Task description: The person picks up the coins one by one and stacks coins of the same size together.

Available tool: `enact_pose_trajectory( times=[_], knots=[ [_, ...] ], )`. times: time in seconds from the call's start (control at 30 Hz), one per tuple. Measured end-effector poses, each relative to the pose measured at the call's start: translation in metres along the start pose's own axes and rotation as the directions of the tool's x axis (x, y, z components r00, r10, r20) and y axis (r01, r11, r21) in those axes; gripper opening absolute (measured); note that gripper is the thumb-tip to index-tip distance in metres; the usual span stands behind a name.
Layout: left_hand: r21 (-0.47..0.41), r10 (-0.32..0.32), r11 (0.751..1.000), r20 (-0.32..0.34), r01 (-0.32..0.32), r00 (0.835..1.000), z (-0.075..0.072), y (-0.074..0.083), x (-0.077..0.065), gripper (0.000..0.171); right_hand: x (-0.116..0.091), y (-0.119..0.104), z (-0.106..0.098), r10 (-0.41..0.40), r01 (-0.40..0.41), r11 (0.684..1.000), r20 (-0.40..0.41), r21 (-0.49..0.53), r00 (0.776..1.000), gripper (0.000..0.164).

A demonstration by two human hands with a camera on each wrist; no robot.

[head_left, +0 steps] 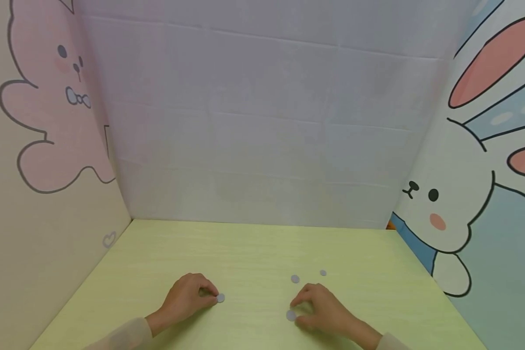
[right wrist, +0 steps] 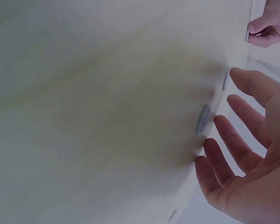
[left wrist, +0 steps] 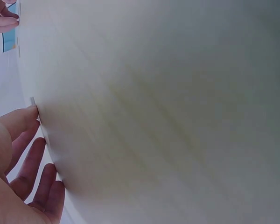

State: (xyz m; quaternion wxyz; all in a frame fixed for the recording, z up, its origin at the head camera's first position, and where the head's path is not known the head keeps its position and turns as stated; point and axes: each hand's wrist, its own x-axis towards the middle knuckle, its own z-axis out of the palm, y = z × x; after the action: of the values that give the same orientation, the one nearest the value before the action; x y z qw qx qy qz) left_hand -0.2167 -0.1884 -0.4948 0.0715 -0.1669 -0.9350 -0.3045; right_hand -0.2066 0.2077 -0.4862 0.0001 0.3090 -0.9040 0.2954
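Note:
My left hand (head_left: 191, 297) pinches a small silver coin (head_left: 220, 297) at its edge with thumb and forefinger, low over the yellow tabletop. In the left wrist view that coin (left wrist: 32, 101) sticks out past the thumb tip, and the other fingers reach down to the surface. Toward the right, my right hand (head_left: 321, 308) is spread over the table, thumb and forefinger apart beside a second coin (head_left: 291, 315). The right wrist view shows one coin (right wrist: 226, 79) right at the thumb tip and another coin (right wrist: 203, 119) lying flat near the fingertips.
Beyond the right hand lie two more coins, one (head_left: 295, 279) just past the fingers and a smaller one (head_left: 323, 272) farther right. A pale cloth wall (head_left: 262, 121) closes the table's back edge. Panels with a pink cartoon animal (head_left: 57, 121) and a white rabbit (head_left: 459, 204) flank it.

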Motion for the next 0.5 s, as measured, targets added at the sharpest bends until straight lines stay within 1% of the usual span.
enact_pose_trajectory(
  times=[0.17, 0.3, 0.5],
  knots=[
    [0.003, -0.001, 1.000, 0.001, 0.001, 1.000, 0.0000, 0.0000, -0.0003, 0.012, -0.0013, -0.0016, 0.0059, 0.008, -0.008, 1.000, -0.029, -0.030, 1.000, 0.020],
    [-0.001, -0.003, 1.000, 0.005, 0.003, 1.000, -0.0006, 0.0001, -0.0006, 0.012, 0.0002, -0.0039, 0.0077, 0.036, -0.037, 0.999, -0.036, -0.028, 0.999, 0.015],
    [-0.005, -0.006, 1.000, 0.008, 0.006, 1.000, -0.0016, 0.0005, -0.0010, 0.012, 0.0043, -0.0063, 0.0103, 0.056, -0.057, 0.998, -0.046, -0.025, 0.997, 0.011]
  ],
)
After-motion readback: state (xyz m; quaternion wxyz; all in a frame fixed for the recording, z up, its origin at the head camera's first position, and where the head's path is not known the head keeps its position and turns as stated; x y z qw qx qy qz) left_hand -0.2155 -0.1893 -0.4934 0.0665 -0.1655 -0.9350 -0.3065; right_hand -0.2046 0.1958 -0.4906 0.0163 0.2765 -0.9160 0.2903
